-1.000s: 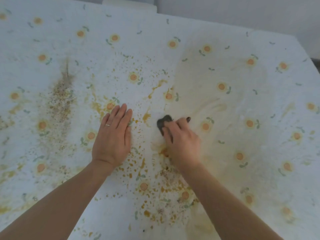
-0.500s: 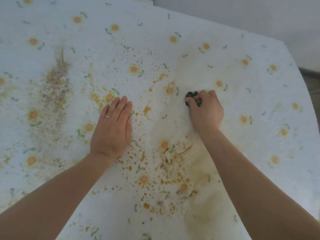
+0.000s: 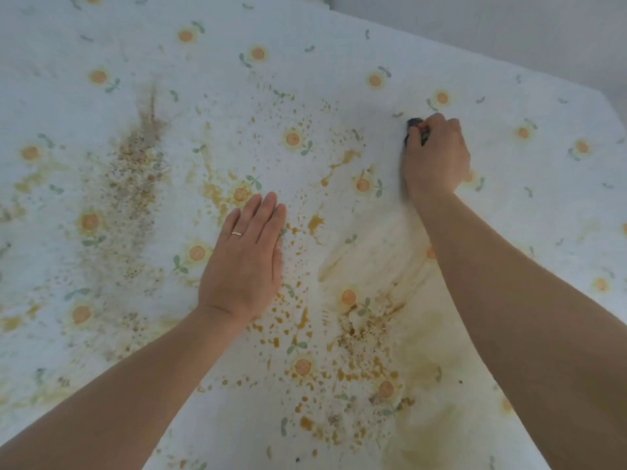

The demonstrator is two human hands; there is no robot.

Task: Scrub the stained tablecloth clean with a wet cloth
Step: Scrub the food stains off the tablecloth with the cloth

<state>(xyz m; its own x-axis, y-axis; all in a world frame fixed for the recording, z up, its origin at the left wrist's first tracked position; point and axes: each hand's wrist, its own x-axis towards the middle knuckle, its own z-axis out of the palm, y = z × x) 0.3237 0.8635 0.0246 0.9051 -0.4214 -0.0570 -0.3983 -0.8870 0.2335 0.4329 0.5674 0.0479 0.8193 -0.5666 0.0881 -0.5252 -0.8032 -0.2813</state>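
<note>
A white tablecloth (image 3: 339, 62) printed with orange flowers covers the table, spattered with orange-brown stains across its middle and a brown crumbly streak (image 3: 135, 171) at the left. My left hand (image 3: 246, 262) lies flat on the cloth, fingers straight, a ring on one finger. My right hand (image 3: 436, 157) reaches far up the right side and grips a small dark cloth (image 3: 415, 125), which is mostly hidden under the fingers. A smeared yellowish wet track (image 3: 383, 252) runs below that hand.
The table's right edge (image 3: 607, 110) runs diagonally at the upper right, with a pale wall beyond it. Thick stain specks (image 3: 359, 337) lie between my forearms, and more spatter spreads near the front edge.
My right hand has pushed the dark cloth away from me and to the right, leaving a smeared track behind. The left hand has stayed flat in the same place.
</note>
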